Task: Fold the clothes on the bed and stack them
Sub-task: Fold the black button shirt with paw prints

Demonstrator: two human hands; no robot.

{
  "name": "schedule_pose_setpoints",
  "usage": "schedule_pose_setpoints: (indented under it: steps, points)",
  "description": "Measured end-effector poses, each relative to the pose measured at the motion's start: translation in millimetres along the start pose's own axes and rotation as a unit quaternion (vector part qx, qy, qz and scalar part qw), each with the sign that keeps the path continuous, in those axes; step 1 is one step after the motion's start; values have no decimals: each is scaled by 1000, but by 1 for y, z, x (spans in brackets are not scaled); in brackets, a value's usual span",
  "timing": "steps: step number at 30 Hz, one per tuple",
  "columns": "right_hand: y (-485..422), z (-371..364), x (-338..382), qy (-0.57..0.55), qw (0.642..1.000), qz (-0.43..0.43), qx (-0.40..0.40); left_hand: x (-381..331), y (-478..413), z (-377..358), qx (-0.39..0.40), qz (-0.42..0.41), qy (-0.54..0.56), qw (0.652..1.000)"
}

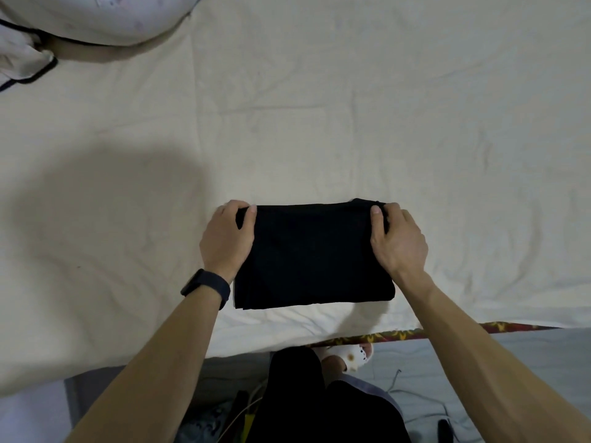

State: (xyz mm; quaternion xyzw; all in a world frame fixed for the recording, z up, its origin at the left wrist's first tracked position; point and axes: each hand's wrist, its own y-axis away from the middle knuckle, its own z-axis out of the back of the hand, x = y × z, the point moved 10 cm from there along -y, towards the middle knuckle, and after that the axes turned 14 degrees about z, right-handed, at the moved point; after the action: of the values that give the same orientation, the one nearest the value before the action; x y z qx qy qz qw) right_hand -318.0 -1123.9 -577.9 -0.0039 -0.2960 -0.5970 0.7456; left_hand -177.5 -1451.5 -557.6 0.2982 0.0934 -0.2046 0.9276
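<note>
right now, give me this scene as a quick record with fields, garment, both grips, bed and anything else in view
garment: black folded cloth rectangle, lying flat near the bed's near edge
left grip: holds the garment's far left corner, thumb on top
right grip: holds the garment's far right corner, thumb on top
surface: creased cream bed sheet
far left: white pillow with dark piping
left wrist: dark wristband

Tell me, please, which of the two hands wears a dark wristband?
The left hand: a black band circles its wrist, while the right hand has a bare wrist. Both hold the folded black garment.
</note>
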Motion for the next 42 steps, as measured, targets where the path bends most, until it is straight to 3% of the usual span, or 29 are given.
schedule_pose_setpoints:
  steps: [6, 9, 11, 13, 15, 17, 22, 29, 36, 39, 42]
  points:
    - [-14, 0, -3, 0, 1000, -15, 6, 2, -2, 4, -32, 0, -32, 999]
    - [-6, 9, -1, -46, 998, -21, -44, -12, 11, 9, -99, -44, -65, 992]
    - [8, 21, 13, -34, 994, 27, -102, -29, 28, 9, -144, -114, -95, 978]
    - [28, 24, 39, 25, 984, 118, -135, -51, 53, -12, -126, -225, -139, 956]
    - [46, 7, 70, 87, 964, 224, -116, -63, 78, -50, -71, -313, -208, 924]
    - [51, -17, 84, 137, 949, 276, -70, -61, 86, -77, -42, -334, -250, 908]
    - [19, -42, 50, 175, 960, 218, 4, -19, 48, -79, -52, -258, -269, 927]
    - [18, -52, 18, 192, 957, 217, 11, 23, 26, -68, -73, -149, -232, 958]
    - [15, -44, 19, 117, 979, 164, 21, 19, 25, -75, 8, -100, -259, 961]
    - [21, -16, 17, 50, 992, 117, -9, 8, 38, -46, -5, -57, -141, 988]
    - [29, 2, -5, -78, 997, -4, -18, 30, 46, -12, -44, 87, 19, 995]
